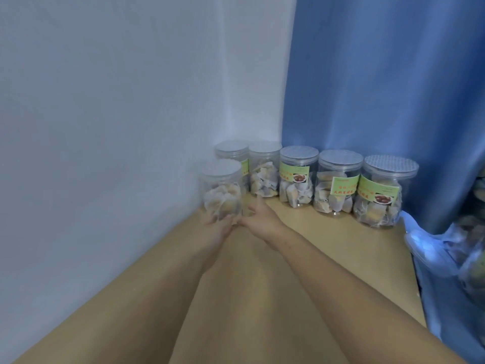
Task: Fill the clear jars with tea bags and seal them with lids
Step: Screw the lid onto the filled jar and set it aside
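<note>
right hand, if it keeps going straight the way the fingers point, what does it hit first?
Probably the second jar in the back row: the right hand points up-left toward the corner, fingertips just short of its base. The front jar sits left of that line. Depth is unclear.

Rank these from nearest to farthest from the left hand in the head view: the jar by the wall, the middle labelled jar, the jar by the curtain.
From the left hand:
1. Jar by the wall, at its fingertips.
2. Middle labelled jar, back row.
3. Jar by the curtain, far right.

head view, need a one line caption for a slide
Both hands, left hand and right hand, at a lidded jar of tea bags beside five more sealed jars on a wooden table.
</note>
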Motion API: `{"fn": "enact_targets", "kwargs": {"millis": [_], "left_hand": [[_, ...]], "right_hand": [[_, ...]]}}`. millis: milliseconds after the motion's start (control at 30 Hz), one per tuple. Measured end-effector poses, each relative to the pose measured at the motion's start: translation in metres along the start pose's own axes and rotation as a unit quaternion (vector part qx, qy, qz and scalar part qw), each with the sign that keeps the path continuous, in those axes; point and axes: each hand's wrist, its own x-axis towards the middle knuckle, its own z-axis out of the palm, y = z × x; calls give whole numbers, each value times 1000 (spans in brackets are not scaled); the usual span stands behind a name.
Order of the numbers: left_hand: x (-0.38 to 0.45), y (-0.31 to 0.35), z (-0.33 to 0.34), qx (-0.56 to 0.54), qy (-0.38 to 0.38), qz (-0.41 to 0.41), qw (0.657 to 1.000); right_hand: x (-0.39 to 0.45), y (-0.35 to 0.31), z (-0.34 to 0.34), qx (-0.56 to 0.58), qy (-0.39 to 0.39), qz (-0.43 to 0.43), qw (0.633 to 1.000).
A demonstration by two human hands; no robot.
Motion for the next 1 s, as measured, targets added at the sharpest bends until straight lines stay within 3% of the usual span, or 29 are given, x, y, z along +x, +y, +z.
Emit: {"fn": "enact_targets", "kwargs": {"millis": [133,333,567,1000], "left_hand": [[-4,17,-2,4,-34,-15,999],[-61,35,28,-20,2,-79,997],[-146,42,82,-37,53,-33,997],[-313,49,154,55,123,99,986]], "right_hand": [[-14,-16,9,2,-23,14,1000],[-74,-23,-9,26,0,40,999],[-166,-23,-50,62,97,6,993],[-326,2,-116,36,132,-118,983]]}}
